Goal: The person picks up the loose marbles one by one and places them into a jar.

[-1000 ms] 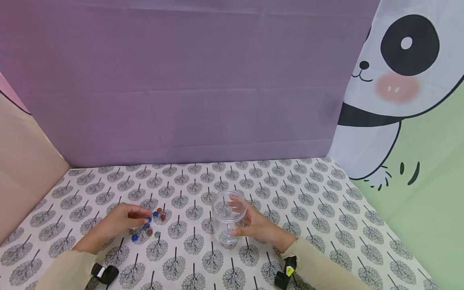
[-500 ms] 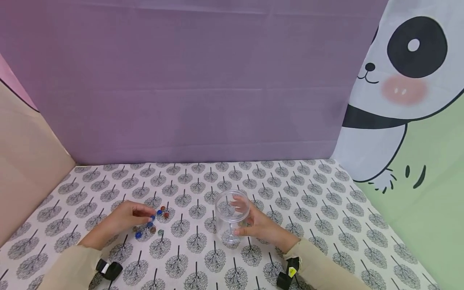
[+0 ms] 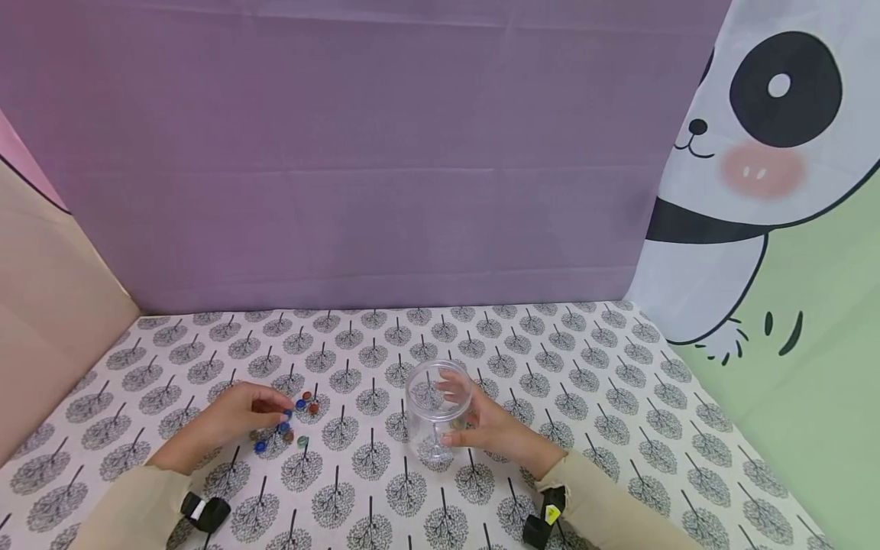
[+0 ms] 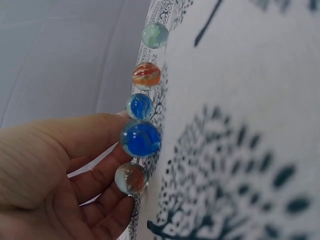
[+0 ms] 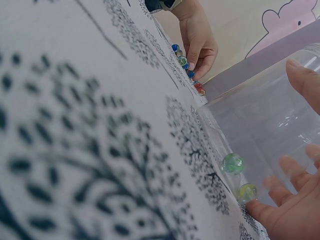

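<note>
In the head view my left hand point(image 3: 250, 412) is low over a cluster of glass marbles, pinching a blue marble point(image 3: 287, 414) between thumb and fingertips. Close by lie another blue marble point(image 3: 260, 446), a green marble point(image 3: 302, 441) and a red-orange marble point(image 3: 312, 408). The left wrist view has a large blue marble point(image 4: 141, 138) in front of the fingertips, partly hiding them. My right hand point(image 3: 491, 428) grips an upright clear jar point(image 3: 422, 428) from its right side. Through the jar wall, a green marble point(image 5: 232, 163) and a yellow-green marble point(image 5: 248, 192) appear at its bottom.
A white cloth with a tree print point(image 3: 371, 504) covers the table. Behind it hangs a purple backdrop point(image 3: 385, 191), with a panda-printed panel point(image 3: 763, 267) on the right and a beige panel point(image 3: 55, 305) on the left.
The head view has shifted slightly. My left hand stays at the same blue marble, and my right hand keeps its grip on the jar, which has not moved on the cloth.
</note>
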The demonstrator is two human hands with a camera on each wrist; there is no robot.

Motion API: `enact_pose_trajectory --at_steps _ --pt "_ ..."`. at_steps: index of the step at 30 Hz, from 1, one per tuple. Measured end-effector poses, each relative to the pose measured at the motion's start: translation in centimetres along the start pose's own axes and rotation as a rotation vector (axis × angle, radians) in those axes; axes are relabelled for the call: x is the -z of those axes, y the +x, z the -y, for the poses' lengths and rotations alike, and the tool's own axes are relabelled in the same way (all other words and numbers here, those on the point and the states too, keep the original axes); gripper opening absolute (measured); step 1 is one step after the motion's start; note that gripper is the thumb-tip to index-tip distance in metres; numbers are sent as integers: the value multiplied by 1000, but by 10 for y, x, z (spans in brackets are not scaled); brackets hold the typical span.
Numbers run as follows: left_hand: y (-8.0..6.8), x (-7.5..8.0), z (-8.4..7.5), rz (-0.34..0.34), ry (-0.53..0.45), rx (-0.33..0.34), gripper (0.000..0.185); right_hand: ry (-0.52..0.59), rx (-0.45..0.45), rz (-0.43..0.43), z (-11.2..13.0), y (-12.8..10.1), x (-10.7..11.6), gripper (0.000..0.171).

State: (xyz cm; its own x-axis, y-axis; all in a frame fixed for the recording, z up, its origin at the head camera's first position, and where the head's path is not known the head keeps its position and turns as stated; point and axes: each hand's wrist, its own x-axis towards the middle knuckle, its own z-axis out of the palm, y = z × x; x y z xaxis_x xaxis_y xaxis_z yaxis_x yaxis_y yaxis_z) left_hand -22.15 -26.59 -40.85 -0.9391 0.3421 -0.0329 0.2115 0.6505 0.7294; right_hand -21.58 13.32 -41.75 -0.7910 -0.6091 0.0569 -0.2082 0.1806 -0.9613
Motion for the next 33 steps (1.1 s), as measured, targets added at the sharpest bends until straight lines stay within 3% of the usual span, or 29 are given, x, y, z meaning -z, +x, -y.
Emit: enact_pose_trajectory --at_steps 16,33 --pt "-2 1 0 -20 33 -13 19 -22 -7 -8 0 1 -1 89" --pt "-8 3 -16 -79 85 -49 22 -8 1 -4 0 0 -1 91"
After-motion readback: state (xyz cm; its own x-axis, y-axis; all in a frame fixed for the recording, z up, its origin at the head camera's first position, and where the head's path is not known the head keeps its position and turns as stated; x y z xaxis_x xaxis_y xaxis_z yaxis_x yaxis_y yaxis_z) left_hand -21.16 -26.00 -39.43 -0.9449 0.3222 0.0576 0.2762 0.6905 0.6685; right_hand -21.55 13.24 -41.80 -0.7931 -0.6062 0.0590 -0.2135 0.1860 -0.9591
